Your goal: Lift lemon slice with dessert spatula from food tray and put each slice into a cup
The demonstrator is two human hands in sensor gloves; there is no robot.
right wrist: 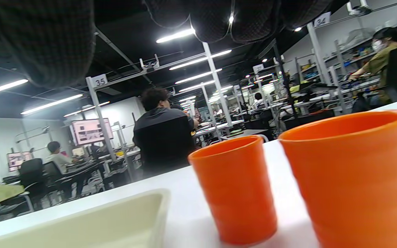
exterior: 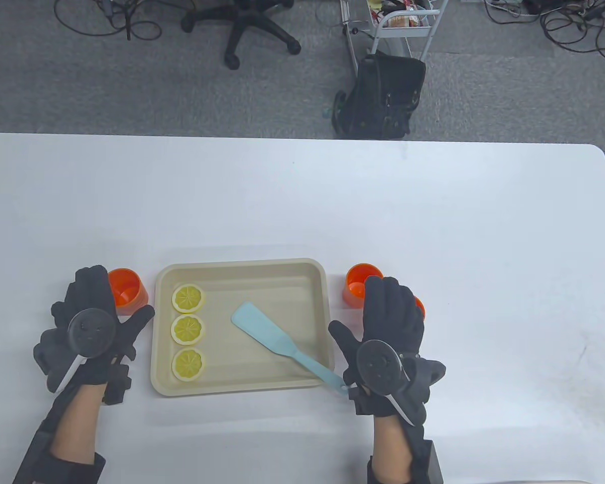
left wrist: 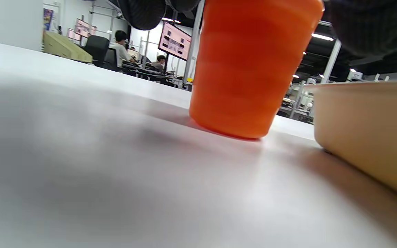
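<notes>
**Both hands flat beside the tray, spatula untouched**

From the table view, a beige food tray (exterior: 242, 269) is seen on the white bench (exterior: 302, 201). Three lemon slices are lined up along its left side: the far slice (exterior: 188, 298), the middle slice (exterior: 187, 329) and the near slice (exterior: 187, 364). A light blue dessert spatula (exterior: 275, 340) is laid across the tray, blade toward the middle, handle carried over the near right rim. The left hand (exterior: 93, 327) is rested on the bench just left of the tray, fingers stretched out and relaxed, nothing held. An orange cup (exterior: 127, 291) is found just beyond it, partly covered by the fingertips. The right hand (exterior: 390, 335) is laid just right of the tray, fingers straight and loose, nothing gripped; the spatula handle ends near its wrist. A second orange cup (exterior: 360, 284) is seen ahead of it, and a third cup (exterior: 419, 305) is mostly hidden under the fingers.

In the left wrist view, the left-side cup (left wrist: 250, 69) is shown upright on the bench, close beside the tray wall (left wrist: 367, 131), with dark gloved fingers (left wrist: 143, 12) hung in from the top.

In the right wrist view, two cups are shown upright side by side, the farther one (right wrist: 234, 189) and the nearer one (right wrist: 353, 179), with the tray corner (right wrist: 115, 220) at lower left.
</notes>
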